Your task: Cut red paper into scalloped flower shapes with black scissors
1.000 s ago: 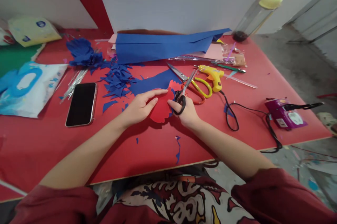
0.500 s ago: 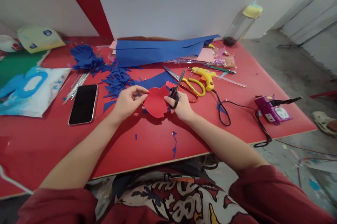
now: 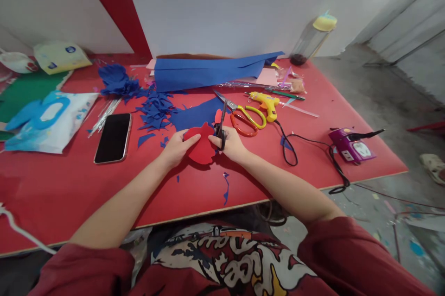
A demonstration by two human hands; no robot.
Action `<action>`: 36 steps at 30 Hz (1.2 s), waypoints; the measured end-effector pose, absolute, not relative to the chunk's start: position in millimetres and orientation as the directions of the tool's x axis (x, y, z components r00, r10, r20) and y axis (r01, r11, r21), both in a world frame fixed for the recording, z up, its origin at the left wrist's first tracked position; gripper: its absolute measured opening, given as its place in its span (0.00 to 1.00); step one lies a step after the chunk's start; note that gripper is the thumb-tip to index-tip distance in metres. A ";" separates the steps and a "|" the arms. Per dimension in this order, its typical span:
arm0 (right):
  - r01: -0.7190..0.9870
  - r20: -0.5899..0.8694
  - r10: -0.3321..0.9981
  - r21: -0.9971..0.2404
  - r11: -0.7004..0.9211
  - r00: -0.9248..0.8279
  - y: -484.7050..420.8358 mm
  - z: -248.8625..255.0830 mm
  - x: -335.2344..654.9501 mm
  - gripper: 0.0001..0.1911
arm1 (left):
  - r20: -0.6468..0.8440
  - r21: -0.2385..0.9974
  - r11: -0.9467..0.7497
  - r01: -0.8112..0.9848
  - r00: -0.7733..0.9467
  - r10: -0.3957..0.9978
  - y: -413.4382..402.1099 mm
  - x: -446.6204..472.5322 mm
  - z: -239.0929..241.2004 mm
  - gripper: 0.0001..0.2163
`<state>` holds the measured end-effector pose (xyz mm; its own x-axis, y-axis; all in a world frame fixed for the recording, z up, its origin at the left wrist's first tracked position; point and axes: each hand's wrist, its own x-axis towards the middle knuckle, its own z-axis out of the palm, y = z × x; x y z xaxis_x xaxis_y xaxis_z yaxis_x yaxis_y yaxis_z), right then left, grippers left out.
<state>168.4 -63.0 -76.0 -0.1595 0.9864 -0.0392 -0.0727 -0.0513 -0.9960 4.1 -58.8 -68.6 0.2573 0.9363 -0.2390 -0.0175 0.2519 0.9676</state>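
Note:
My left hand (image 3: 176,148) pinches the left edge of a red paper cut-out (image 3: 200,147) held just above the red table (image 3: 69,180). My right hand (image 3: 232,144) grips black-handled scissors (image 3: 220,127), their blades pointing up and away at the cut-out's right edge. A blue paper sheet (image 3: 196,114) lies flat right behind the cut-out. Blue paper scraps (image 3: 155,107) are scattered to its left.
A phone (image 3: 113,137) lies left of my hands. Yellow-handled scissors (image 3: 245,111), a yellow glue gun (image 3: 264,101) with its black cord and a purple power strip (image 3: 349,148) sit to the right. Folded blue paper (image 3: 208,70), a bottle (image 3: 311,39) and plastic packets (image 3: 45,117) ring the table.
The scissors have swung from leaning right to nearly upright. My left hand shifted from lying over the cut-out to pinching its left edge. The camera view drifted slightly.

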 end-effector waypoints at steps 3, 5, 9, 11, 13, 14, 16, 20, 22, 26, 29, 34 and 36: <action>-0.056 -0.033 0.982 -0.997 -0.044 -0.187 -65.0 -76.5 167.9 0.16 | -0.205 0.979 0.202 0.037 0.198 0.958 -61.1 5.2 -66.6 0.18; -0.050 -0.031 0.982 -0.998 -0.041 -0.185 -65.9 -75.7 167.7 0.17 | -0.177 0.983 0.165 0.082 0.168 0.970 -61.2 4.2 -65.7 0.16; -0.059 -0.047 0.989 -0.997 -0.055 -0.138 -65.8 -74.2 166.5 0.18 | -0.141 0.982 0.118 0.146 0.159 0.977 -60.6 1.0 -66.6 0.15; -0.076 -0.054 0.995 -0.995 -0.061 -0.085 -65.0 -74.1 165.9 0.17 | -0.140 0.981 0.113 0.155 0.171 0.975 -60.8 -0.1 -67.5 0.15; -0.102 -0.051 0.998 -0.993 -0.055 -0.045 -64.3 -74.4 165.4 0.15 | -0.147 0.981 0.120 0.150 0.184 0.972 -61.2 -0.8 -68.1 0.16; -0.116 -0.051 0.998 -0.992 -0.055 -0.040 -64.0 -74.5 165.3 0.15 | -0.153 0.982 0.127 0.143 0.192 0.969 -61.5 -0.9 -68.2 0.16; -0.139 -0.059 0.997 -0.988 -0.064 -0.043 -64.0 -74.8 165.3 0.14 | -0.167 0.982 0.145 0.118 0.208 0.964 -61.8 -0.8 -68.2 0.17; -0.141 -0.083 0.996 -0.986 -0.088 -0.042 -64.6 -74.6 165.2 0.15 | -0.203 0.979 0.196 0.054 0.243 0.949 -61.6 -1.0 -69.0 0.18; -0.138 -0.091 0.995 -0.986 -0.096 -0.045 -64.5 -74.5 165.0 0.15 | -0.220 0.975 0.221 0.024 0.257 0.941 -61.2 -1.4 -70.3 0.18; -0.131 -0.119 0.992 -0.984 -0.124 -0.049 -62.8 -74.7 164.7 0.16 | -0.248 0.964 0.264 -0.022 0.269 0.931 -59.8 -2.7 -74.3 0.19; -0.108 -0.122 0.992 -0.986 -0.127 -0.043 -61.1 -75.9 164.8 0.16 | -0.266 0.956 0.290 -0.044 0.283 0.921 -58.2 -3.9 -78.0 0.18; -0.051 -0.095 0.995 -0.994 -0.096 -0.031 -58.8 -82.3 165.4 0.15 | -0.286 0.945 0.320 -0.065 0.307 0.908 -55.6 -5.3 -81.8 0.18; -0.031 -0.080 0.996 -0.996 -0.081 -0.028 -58.2 -85.7 165.6 0.15 | -0.292 0.941 0.330 -0.070 0.321 0.901 -55.3 -5.3 -81.4 0.18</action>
